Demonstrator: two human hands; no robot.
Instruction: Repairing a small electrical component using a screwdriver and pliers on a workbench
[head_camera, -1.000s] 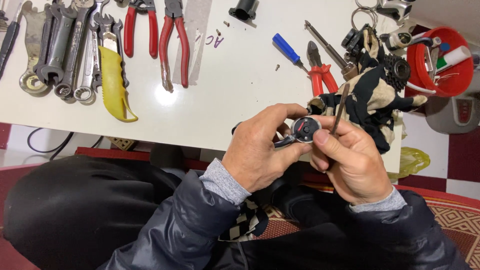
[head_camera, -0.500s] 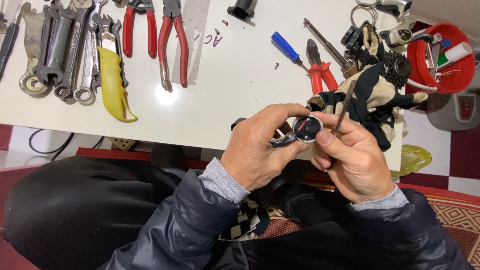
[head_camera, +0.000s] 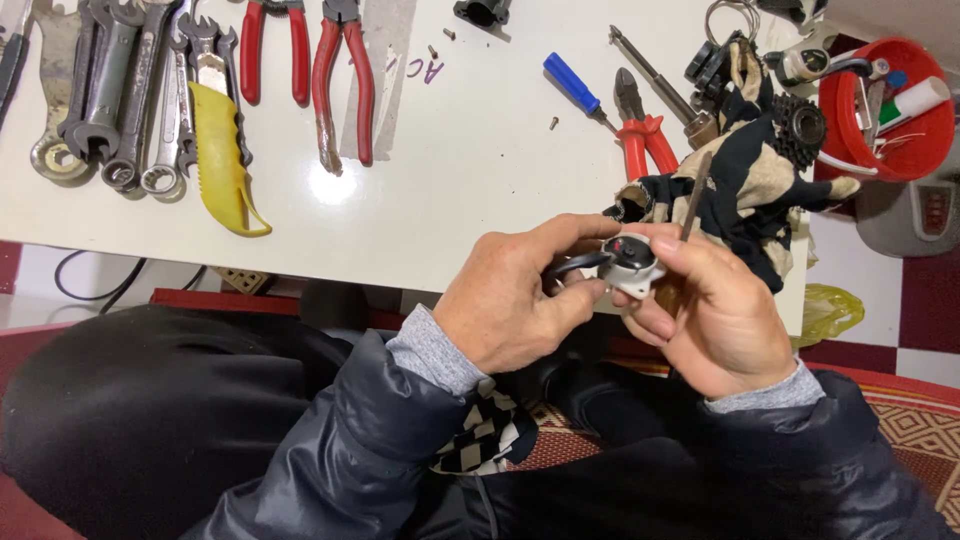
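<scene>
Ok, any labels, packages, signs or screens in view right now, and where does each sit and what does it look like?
Purple handwritten marking: on the white table, right of the red-handled pliers; a few small characters.
White tube: in the red tub at far right; green band, print too small to make out.
No signs or screens in view.

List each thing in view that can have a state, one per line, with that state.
left hand: gripping the small part from the left
right hand: holding the small part and a thin tool
small part: held above the table edge
red-handled pliers: lying flat, handles apart
red tub: upright, items inside
wrenches: lying side by side
</scene>
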